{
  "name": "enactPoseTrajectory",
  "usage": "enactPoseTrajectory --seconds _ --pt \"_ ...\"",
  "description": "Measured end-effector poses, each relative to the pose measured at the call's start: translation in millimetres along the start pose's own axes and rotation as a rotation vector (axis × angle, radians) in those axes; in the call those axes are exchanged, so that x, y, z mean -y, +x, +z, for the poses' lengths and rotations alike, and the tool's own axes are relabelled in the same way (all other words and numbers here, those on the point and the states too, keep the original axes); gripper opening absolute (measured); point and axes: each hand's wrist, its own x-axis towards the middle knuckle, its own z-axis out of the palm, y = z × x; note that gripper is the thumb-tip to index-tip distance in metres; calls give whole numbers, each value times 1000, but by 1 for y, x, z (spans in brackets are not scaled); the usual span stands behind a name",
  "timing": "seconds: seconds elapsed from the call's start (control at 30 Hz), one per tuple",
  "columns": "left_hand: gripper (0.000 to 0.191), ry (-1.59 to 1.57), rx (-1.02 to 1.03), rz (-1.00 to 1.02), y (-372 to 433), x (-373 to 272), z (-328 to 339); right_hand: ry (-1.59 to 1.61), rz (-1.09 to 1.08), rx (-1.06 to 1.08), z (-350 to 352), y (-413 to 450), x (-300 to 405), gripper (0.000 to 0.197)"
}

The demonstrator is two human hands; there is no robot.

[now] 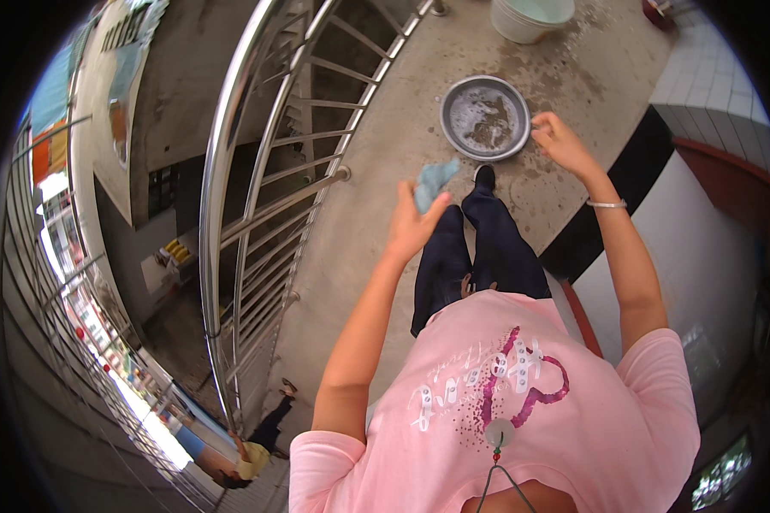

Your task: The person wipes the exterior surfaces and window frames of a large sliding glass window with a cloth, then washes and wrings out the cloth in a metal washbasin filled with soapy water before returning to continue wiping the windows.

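A wet light-blue cloth [435, 183] is held in my left hand [417, 221], between the thumb and fingers, above the floor beside my knees. My right hand [557, 142] is at the right rim of a round grey metal basin [447, 118], its fingers partly curled; whether it touches the rim I cannot tell. Nothing shows in that hand. Sudsy, murky water [487, 122] lies in the basin, which stands on the concrete floor just beyond my dark shoe [485, 176].
A white bucket [520, 24] stands beyond the basin on wet-spotted concrete [571, 70]. Stainless steel railing [215, 173] runs along the left, with a drop behind it. White tiles [712, 77] and a black floor strip [606, 211] lie right. Another person [255, 458] is at the railing, lower left.
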Motion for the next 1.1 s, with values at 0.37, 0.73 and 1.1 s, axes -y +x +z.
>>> enactPoseTrajectory --seconds 0.37,0.73,1.1 --pt "47 -971 -853 -833 -271 167 -133 67 137 436 220 -64 59 15" --pt "46 -1127 -1172 -740 -563 237 -113 -185 -155 1079 535 -197 130 15" --pt "53 -828 -1530 -1258 -775 346 -168 -748 -156 1442 791 -314 113 19"
